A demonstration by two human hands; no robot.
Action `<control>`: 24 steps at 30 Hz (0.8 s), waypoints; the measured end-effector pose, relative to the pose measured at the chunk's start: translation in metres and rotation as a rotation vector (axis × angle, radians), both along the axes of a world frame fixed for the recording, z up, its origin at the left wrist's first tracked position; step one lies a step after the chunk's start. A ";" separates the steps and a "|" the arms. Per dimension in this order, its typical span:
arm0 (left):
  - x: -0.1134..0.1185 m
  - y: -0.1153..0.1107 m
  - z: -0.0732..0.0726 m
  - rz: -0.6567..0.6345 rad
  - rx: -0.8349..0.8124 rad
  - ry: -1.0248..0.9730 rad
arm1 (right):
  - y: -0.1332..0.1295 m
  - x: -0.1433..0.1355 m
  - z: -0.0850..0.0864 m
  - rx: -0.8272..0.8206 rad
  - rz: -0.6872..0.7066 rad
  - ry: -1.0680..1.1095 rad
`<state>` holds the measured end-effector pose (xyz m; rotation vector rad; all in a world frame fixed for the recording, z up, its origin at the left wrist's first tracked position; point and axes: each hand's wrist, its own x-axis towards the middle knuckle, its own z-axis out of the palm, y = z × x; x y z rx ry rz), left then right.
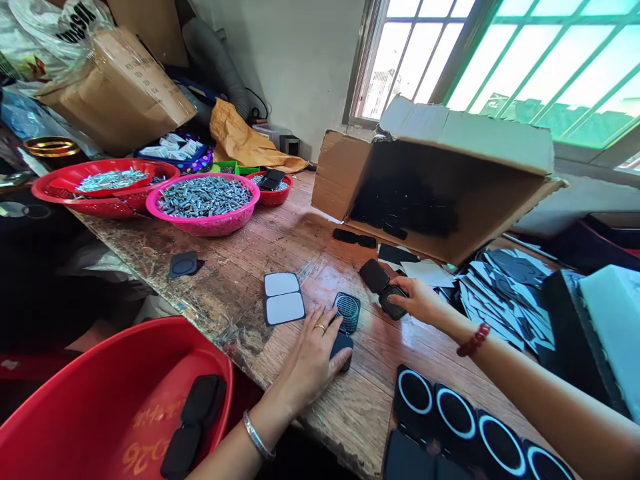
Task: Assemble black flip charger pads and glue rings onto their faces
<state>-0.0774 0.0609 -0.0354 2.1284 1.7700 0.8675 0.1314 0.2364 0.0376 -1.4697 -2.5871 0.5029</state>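
My left hand (313, 350) rests on the wooden table, its fingers and thumb around the lower panel of a black hinged two-panel piece (347, 311). That piece lies unfolded, and a round textured area shows on its upper panel. In my right hand (413, 298), the thumb and fingers grip the near panel of a second black hinged piece (374, 275), which is also unfolded. To the left of the first piece lies a dark sheet with two white rounded pads (284, 297). Several black panels with white rings (456, 412) stand in a row at the lower right.
An open cardboard box (335, 175) with dark pieces inside stands by the window. Pink (215, 225) and red (100, 208) bowls hold small metal parts. A red tub (75, 387) at the lower left contains a black hinged piece (193, 423). Flat sheets (505, 300) are piled at right.
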 end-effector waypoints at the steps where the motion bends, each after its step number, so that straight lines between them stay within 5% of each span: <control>1: 0.000 0.001 -0.001 0.004 0.007 -0.006 | -0.008 0.006 0.002 0.016 0.018 0.028; 7: 0.000 0.006 -0.010 0.028 0.059 -0.031 | -0.046 0.029 -0.002 0.272 0.417 0.129; 10: -0.001 0.006 -0.011 0.026 0.075 -0.038 | -0.055 0.036 -0.010 0.262 0.444 0.032; 14: -0.002 0.006 -0.007 0.039 0.044 -0.036 | -0.057 0.044 -0.014 0.213 0.272 0.045; 19: -0.001 0.007 0.001 0.050 -0.042 0.059 | -0.028 0.035 -0.015 0.196 -0.057 0.143; 24: 0.000 0.007 0.007 -0.030 -0.078 0.209 | -0.028 0.029 0.005 0.206 -0.236 0.249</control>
